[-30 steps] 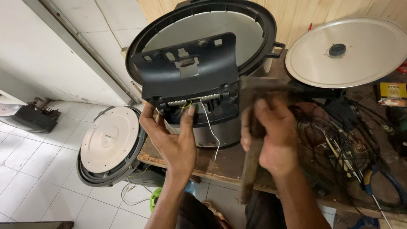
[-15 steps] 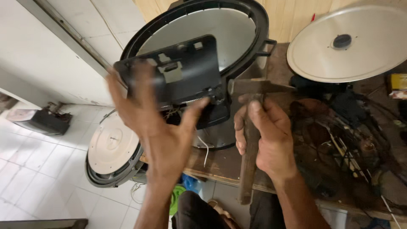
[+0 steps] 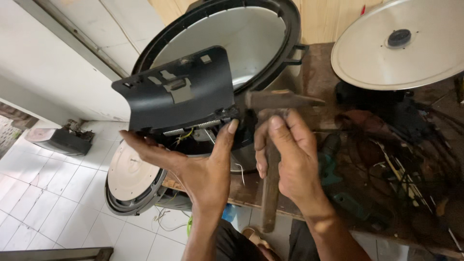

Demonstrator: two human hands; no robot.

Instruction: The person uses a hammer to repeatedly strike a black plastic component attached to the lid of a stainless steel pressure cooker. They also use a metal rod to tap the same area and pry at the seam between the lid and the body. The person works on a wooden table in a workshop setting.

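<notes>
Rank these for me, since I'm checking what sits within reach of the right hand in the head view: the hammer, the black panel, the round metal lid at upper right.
1. hammer: gripped in the right hand.
2. black panel: just left, by the hammer head.
3. round metal lid: upper right, farthest.

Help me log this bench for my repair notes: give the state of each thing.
Black panel: detached, tilted, propped by left hand.
Hammer: gripped in right hand, head against panel edge.
Cooker body: open, tipped over.
Metal lid: off, leaning.
Second cooker: on floor.
</notes>
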